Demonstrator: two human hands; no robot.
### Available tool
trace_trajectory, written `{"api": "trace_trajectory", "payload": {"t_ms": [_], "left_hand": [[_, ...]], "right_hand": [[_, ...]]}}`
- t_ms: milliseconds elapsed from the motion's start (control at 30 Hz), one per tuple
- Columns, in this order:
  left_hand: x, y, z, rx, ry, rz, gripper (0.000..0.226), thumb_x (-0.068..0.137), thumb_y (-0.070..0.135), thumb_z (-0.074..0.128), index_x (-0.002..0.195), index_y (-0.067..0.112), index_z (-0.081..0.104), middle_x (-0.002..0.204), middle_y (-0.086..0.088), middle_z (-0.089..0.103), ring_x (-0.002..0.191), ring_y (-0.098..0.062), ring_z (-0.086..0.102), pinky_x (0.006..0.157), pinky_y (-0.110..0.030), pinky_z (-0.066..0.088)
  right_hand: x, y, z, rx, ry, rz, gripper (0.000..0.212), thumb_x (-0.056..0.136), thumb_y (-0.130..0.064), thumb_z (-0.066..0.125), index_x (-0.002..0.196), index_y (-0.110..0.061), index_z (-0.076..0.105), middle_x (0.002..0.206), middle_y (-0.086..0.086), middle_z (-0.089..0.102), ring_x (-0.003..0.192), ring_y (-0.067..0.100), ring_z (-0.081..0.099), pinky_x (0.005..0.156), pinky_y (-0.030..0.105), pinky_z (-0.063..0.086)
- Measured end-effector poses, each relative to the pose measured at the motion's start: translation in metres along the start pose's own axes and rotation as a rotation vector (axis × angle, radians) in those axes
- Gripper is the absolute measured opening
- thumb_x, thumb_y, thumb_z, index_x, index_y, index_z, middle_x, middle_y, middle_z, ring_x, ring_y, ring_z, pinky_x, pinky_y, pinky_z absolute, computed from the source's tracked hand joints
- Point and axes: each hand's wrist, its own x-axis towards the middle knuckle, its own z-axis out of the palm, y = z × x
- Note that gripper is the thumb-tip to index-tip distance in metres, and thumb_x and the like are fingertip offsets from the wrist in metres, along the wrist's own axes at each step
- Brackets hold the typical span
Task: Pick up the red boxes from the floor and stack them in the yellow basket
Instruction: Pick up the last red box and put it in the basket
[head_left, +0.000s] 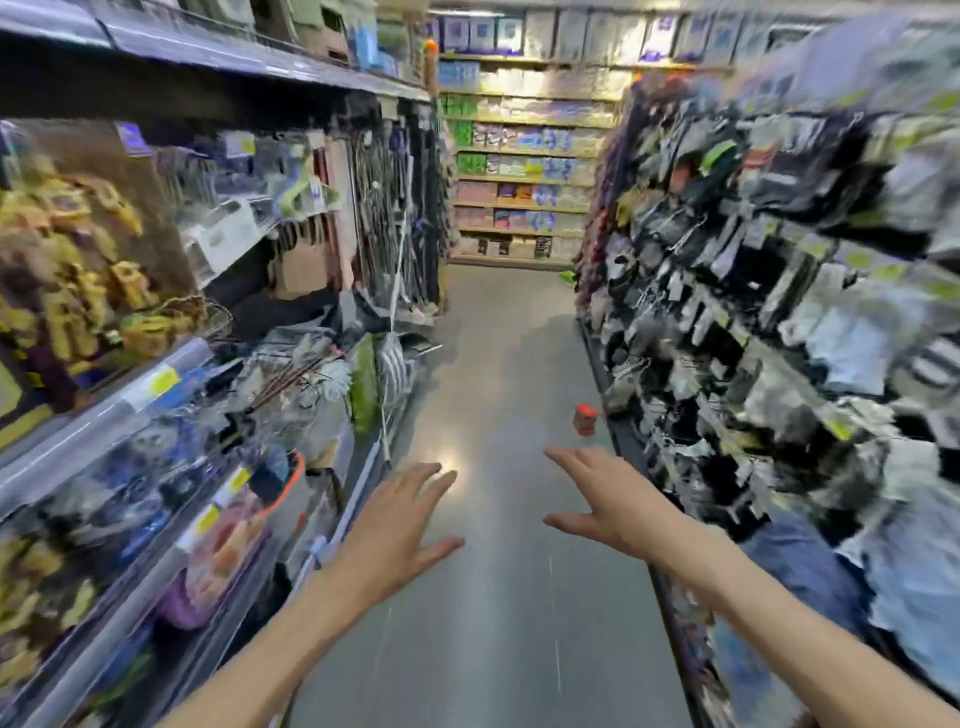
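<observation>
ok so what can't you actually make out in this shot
- Yellow basket: not in the head view at all; where it stands cannot be told.
- Red object on the floor by the right shelving: too small and blurred to confirm it is a box.
- Other red boxes: none can be made out.
- Goods on the right shelves: smeared by motion blur, unreadable.
- Left hand and right hand: open, holding nothing.

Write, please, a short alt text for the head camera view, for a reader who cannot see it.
A person's left hand and right hand, both open and empty, reach forward over a grey floor in a shop aisle. A small red box stands on the floor ahead, near the right-hand shelves. The picture is blurred.
</observation>
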Motion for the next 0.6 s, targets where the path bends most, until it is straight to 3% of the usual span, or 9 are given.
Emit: {"api": "trace_trajectory", "payload": {"t_ms": [200,300,467,600], "left_hand": [[0.123,-0.039,0.012,-0.034,0.039,0.037,0.076,0.088,0.066,0.055,0.149,0.023,0.037,0.149,-0.004,0.043,0.139,-0.024,0.037,0.113,-0.036,0.029],[0.183,-0.075,0.026,-0.035,0.049,0.047,0.077,0.089,0.067,0.053,0.150,0.024,0.035,0.151,-0.002,0.040,0.141,-0.023,0.034,0.114,-0.035,0.028],[0.300,-0.157,0.053,-0.016,0.063,0.075,0.077,0.087,0.069,0.050,0.150,0.027,0.034,0.150,0.001,0.040,0.137,-0.022,0.038,0.110,-0.037,0.033],[0.409,-0.216,0.065,-0.075,0.075,0.104,0.076,0.089,0.070,0.050,0.151,0.030,0.031,0.150,0.006,0.037,0.138,-0.017,0.035,0.112,-0.032,0.031]], "right_hand": [[0.087,0.095,-0.014,-0.038,0.018,0.049,0.086,0.080,-0.067,0.058,0.147,-0.018,0.036,0.143,0.002,0.048,0.129,0.022,0.044,0.109,0.033,0.035],[0.139,0.136,-0.004,-0.060,0.020,0.050,0.088,0.079,-0.077,0.047,0.145,-0.020,0.035,0.138,-0.002,0.050,0.124,0.021,0.048,0.109,0.034,0.035],[0.242,0.203,0.013,-0.061,0.061,0.110,0.089,0.079,-0.073,0.052,0.149,-0.022,0.032,0.144,-0.003,0.046,0.130,0.016,0.043,0.111,0.039,0.033],[0.329,0.253,0.014,-0.036,0.068,0.154,0.087,0.080,-0.072,0.055,0.148,-0.021,0.034,0.139,-0.007,0.049,0.125,0.013,0.046,0.109,0.028,0.032]]}}
